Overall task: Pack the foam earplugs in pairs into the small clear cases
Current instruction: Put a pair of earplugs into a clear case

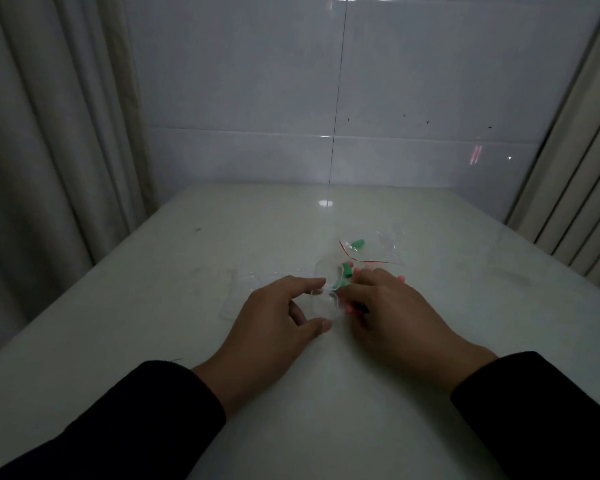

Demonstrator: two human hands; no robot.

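Between both hands (281, 317), open case (324, 304)

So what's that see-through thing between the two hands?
In the head view, a small clear case sits between the left hand and right hand, with fingers of both touching it.

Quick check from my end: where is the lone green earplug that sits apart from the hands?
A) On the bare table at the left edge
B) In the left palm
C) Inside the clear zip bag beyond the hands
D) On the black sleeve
C: the green earplug lies within the clear zip bag, by its red seal line, farther back on the table than the left hand and right hand.
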